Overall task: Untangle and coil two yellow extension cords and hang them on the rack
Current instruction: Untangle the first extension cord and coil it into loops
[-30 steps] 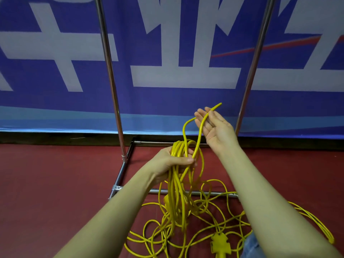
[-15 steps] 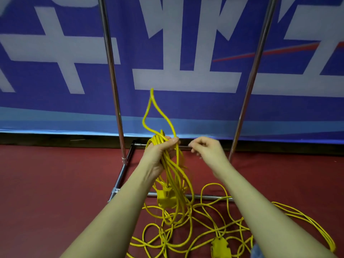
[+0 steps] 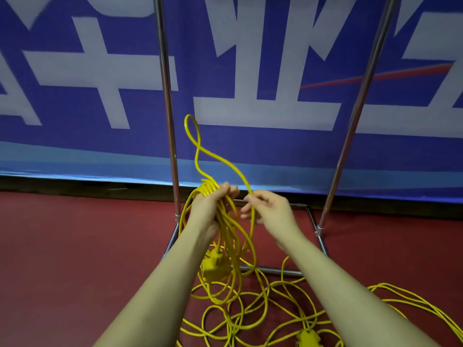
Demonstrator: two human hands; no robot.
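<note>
At the centre of the frame we see the bundle of coiled yellow extension cord (image 3: 226, 236), several loops gathered together and hanging down from the left hand (image 3: 209, 209), whose fingers curl around the top of the loops. A chunky yellow socket block (image 3: 214, 265) dangles among the hanging strands, just below that hand. From the top of the bundle one strand rises into a narrow upright loop (image 3: 191, 128) in the upper middle of the frame, then slopes down to the right hand (image 3: 271, 211). We see the right hand pinching this strand between thumb and forefinger, just beside the left hand, the other fingers loosely bent.

Below the hands, in the lower middle of the frame, a loose tangle of yellow cord (image 3: 250, 314) lies on the dark red floor (image 3: 75, 259), with a second yellow plug block (image 3: 307, 338) near the bottom edge. More yellow strands (image 3: 411, 304) trail off toward the lower right corner.

Behind the hands stands the chrome metal rack (image 3: 167, 108), its two upright poles rising out of the top of the frame and its base bars resting on the floor. A blue banner with large white characters (image 3: 263, 108) fills the background.
</note>
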